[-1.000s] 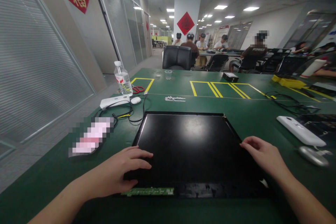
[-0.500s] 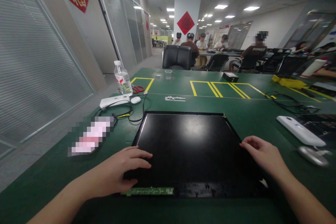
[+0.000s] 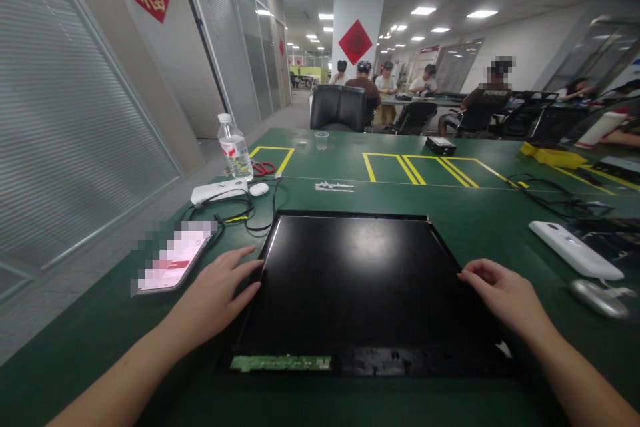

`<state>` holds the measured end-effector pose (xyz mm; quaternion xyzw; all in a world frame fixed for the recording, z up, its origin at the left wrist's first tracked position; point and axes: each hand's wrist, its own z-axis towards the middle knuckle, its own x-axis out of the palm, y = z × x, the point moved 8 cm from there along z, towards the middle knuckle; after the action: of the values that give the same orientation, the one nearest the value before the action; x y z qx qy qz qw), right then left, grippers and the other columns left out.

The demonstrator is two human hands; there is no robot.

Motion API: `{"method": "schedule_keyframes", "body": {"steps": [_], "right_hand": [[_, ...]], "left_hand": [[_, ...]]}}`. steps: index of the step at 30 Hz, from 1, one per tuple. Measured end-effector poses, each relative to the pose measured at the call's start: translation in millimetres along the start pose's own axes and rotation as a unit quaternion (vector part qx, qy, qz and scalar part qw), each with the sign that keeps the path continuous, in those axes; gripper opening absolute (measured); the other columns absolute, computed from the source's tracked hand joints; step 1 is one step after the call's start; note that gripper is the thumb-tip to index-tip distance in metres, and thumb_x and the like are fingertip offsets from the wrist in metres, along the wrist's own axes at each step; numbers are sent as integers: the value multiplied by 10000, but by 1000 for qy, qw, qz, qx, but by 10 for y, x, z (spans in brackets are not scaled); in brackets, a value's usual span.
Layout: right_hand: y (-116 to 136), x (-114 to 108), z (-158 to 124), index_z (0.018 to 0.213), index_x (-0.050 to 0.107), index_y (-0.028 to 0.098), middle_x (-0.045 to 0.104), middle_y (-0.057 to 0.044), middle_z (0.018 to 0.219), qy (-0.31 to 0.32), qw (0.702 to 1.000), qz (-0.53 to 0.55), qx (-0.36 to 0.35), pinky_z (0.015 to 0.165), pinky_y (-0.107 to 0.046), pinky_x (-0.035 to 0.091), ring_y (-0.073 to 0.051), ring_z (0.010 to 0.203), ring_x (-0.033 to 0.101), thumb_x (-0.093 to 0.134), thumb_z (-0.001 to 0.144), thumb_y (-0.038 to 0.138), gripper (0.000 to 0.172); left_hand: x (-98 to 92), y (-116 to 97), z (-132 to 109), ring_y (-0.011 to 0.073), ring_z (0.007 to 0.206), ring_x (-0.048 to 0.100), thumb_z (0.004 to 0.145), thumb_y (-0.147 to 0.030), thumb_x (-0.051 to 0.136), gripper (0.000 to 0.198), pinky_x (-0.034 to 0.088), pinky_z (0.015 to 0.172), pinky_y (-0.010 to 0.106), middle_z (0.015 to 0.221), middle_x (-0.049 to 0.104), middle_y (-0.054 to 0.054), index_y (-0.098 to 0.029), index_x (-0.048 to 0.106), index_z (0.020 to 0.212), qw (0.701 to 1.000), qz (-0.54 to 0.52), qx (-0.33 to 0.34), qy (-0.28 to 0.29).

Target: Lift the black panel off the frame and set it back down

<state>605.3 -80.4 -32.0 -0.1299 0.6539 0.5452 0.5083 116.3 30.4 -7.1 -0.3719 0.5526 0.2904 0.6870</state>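
The black panel [image 3: 365, 287] lies well inside the left edge of the tabletop [image 3: 485, 217], probably stiff but fragile; we'd lift by its frame. Our left grip [image 3: 217, 290] spreads loosely, clasping nothing; our right grip [image 3: 503, 297] bunches at the rim, its hold unclear.

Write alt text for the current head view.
Black display panel lying on a green table, a person's open left hand at its left edge and right hand at its right edge. A green circuit board runs along part of its near edge. Beyond, a plastic water bottle, red-handled scissors and a clear cup; seated people behind.
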Motion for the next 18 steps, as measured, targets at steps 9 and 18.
{"method": "schedule_keyframes", "body": {"steps": [9, 18], "right_hand": [[-121, 48, 46, 879, 656, 248, 772, -49, 761, 0, 999, 45, 17, 654, -344, 446, -261, 705, 703, 562, 700, 502, 325], [-119, 61, 60, 870, 643, 254, 771, -42, 755, -6, 998, 56, 3, 698, -348, 460, -268, 786, 727, 555, 726, 469, 273]], "left_hand": [[111, -18, -10, 363, 1307, 526, 898, -330, 433, 486, 414, 1077, 541, 1430, 571, 210, -120, 665, 1270, 999, 11, -14, 31], [131, -15, 5, 365, 1295, 542, 863, -275, 413, 508, 442, 1064, 532, 1419, 581, 214, -93, 661, 1268, 999, -13, -21, 35]]}}
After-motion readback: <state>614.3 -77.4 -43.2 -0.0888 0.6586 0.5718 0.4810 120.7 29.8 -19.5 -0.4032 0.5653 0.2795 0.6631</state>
